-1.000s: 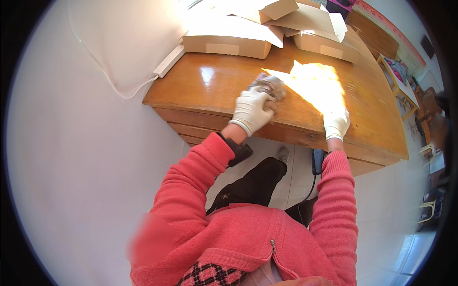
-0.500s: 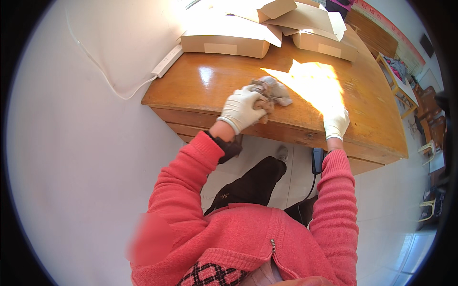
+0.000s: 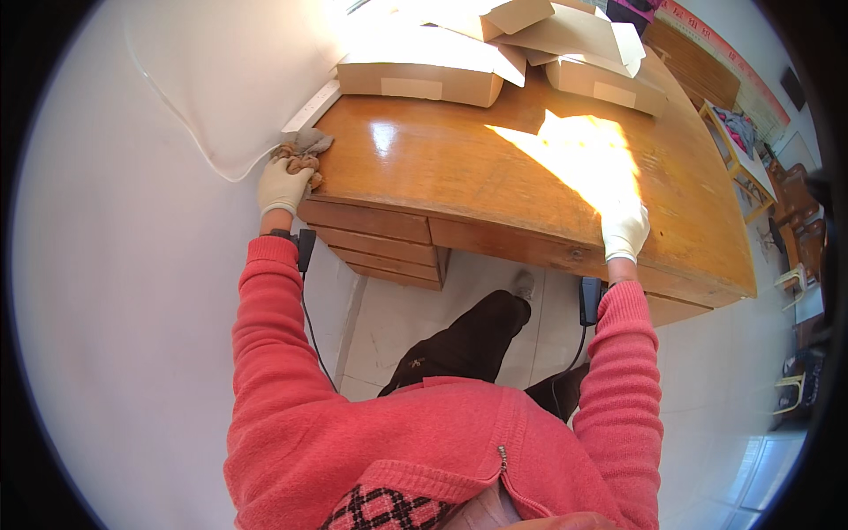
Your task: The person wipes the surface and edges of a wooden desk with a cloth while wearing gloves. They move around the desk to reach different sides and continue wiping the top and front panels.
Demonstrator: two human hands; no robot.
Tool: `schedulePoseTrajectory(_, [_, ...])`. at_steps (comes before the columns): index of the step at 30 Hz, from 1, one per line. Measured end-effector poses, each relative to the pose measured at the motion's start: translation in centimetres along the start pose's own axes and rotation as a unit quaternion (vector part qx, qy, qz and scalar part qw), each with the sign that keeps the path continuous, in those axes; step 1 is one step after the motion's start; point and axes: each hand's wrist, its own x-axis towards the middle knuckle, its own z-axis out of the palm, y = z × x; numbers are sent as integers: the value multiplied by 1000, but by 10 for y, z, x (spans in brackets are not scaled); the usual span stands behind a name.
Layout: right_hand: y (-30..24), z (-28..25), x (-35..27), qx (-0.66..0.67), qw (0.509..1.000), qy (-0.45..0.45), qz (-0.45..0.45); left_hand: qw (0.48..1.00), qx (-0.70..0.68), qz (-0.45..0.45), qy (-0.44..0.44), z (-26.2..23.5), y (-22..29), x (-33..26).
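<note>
My left hand (image 3: 283, 185), in a cream glove, is closed on a crumpled brown and grey cleaning rag (image 3: 305, 152). It presses the rag on the left front corner of a wooden desk (image 3: 389, 168), next to the wall. My right hand (image 3: 625, 231), gloved too, lies on the desktop near the front edge, right of the middle. Its fingers stretch forward into a bright sun patch, where glare washes out their tips. Nothing shows in that hand.
Several open cardboard boxes (image 3: 420, 81) stand along the desk's back. A white power strip (image 3: 311, 108) lies at the left edge, its cord (image 3: 212, 163) hanging along the wall. Drawers (image 3: 375, 234) are below the desktop. A side table (image 3: 742, 159) and chairs (image 3: 795, 190) stand at the far right.
My left hand has slid the rag leftward, from the desk's front middle to its left corner by the power strip. My right hand has stayed in place.
</note>
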Motion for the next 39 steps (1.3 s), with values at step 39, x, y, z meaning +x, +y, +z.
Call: schedulePoseTrajectory(39, [-2,3,0,4,999,36,-27,971,-143,190,-17,62,170,-56])
